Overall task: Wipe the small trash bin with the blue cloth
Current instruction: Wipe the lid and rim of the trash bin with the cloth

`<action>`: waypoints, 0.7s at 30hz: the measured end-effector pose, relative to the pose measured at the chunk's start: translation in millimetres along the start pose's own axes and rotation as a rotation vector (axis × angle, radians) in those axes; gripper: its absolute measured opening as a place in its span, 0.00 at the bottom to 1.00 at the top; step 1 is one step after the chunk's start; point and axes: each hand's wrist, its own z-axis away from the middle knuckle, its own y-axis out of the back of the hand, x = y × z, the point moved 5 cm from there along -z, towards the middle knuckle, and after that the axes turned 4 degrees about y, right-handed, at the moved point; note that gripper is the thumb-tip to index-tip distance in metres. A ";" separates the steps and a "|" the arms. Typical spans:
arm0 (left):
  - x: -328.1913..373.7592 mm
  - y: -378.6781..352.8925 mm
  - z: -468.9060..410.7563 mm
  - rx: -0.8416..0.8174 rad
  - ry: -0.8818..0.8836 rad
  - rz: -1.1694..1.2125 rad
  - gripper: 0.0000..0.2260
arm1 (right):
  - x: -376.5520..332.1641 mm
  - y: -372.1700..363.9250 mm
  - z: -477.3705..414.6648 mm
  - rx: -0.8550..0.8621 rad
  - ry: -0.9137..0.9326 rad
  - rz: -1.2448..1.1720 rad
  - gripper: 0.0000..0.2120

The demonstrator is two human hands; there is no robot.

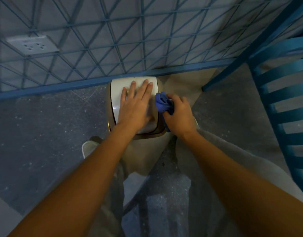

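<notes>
The small trash bin (116,93) stands on the floor against a blue wire fence, with a white swing lid and a beige body. My left hand (135,103) lies flat on the lid, fingers straight and pointing toward the fence. My right hand (179,113) grips a bunched blue cloth (162,102) and holds it against the bin's right side near the lid's edge. The lower part of the bin is hidden behind my arms and legs.
A blue wire fence (113,40) runs behind the bin, with a wall socket (33,44) behind it at the left. A blue slatted chair (284,93) stands at the right. My legs and a shoe (87,147) are below on the speckled grey floor.
</notes>
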 end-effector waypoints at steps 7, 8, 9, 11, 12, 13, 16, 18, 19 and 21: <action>11.2 5.4 -5.3 -0.014 -0.003 0.007 0.42 | 36.3 15.0 1.4 0.074 -0.446 -0.390 0.13; 12.8 6.4 -6.9 -0.006 -0.008 0.001 0.42 | 42.7 16.8 -0.9 0.085 -0.490 -0.435 0.14; 13.9 6.6 -8.4 -0.004 -0.016 -0.009 0.42 | 47.4 17.5 -3.3 0.076 -0.511 -0.436 0.15; 13.9 5.2 -9.9 -0.013 -0.031 -0.032 0.42 | 54.7 16.6 -5.9 0.036 -0.535 -0.424 0.16; 13.4 3.8 -10.0 -0.019 -0.039 -0.046 0.42 | 58.5 14.4 -6.1 0.016 -0.551 -0.444 0.17; 12.7 2.0 -9.6 -0.024 -0.047 -0.058 0.41 | 62.0 11.1 -5.9 -0.002 -0.566 -0.477 0.17; 10.7 -0.6 -8.5 -0.021 -0.058 -0.060 0.41 | 67.0 3.2 -4.7 -0.017 -0.593 -0.536 0.17; 9.6 -1.0 -9.1 -0.019 -0.060 -0.049 0.41 | 71.5 -0.6 -6.3 -0.007 -0.611 -0.564 0.17; 8.9 -0.6 -9.2 -0.018 -0.061 -0.045 0.41 | 73.2 -1.6 -7.6 0.000 -0.621 -0.579 0.17; 6.5 0.6 -9.2 -0.021 -0.061 -0.041 0.41 | 77.6 -1.9 -9.8 0.024 -0.657 -0.625 0.17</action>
